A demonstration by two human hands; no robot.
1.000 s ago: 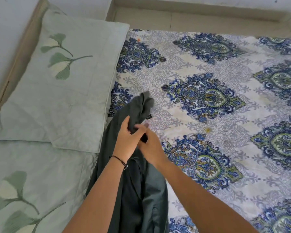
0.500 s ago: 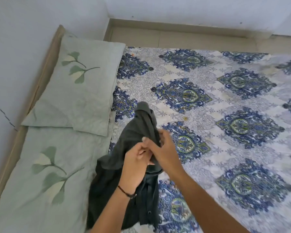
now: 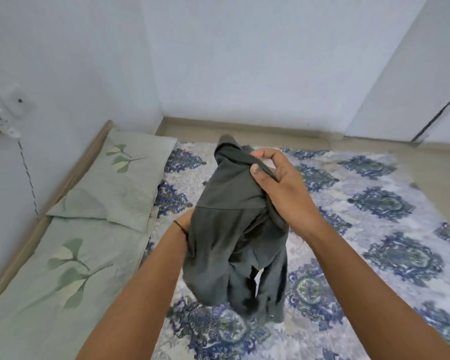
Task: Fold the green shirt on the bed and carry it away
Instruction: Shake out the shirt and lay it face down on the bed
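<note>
1. The right hand [image 3: 283, 196] pinches an upper edge of the green shirt [image 3: 231, 229] between the thumb and the bent fingers [image 3: 266, 154]; the grip is closed on the cloth.
2. The left hand [image 3: 186, 222] is almost fully hidden behind the shirt, only the wrist with a thin dark band [image 3: 180, 226] shows. It seems to hold the cloth from behind, but I cannot tell if its fingers are closed.
3. The shirt hangs in the air from both hands, bunched and loose, over the middle of the bed [image 3: 374, 255]. Its lower ends come near the patterned sheet [image 3: 322, 320]; whether they touch it, I cannot say.
4. Two pale green pillows [image 3: 120, 183] lie along the left edge of the bed, beside the wall.
5. My judgement: the task is at an early stage. The shirt is picked up, but no clean fold is visible. It is left to spread it, fold it, and then carry it away.
</note>
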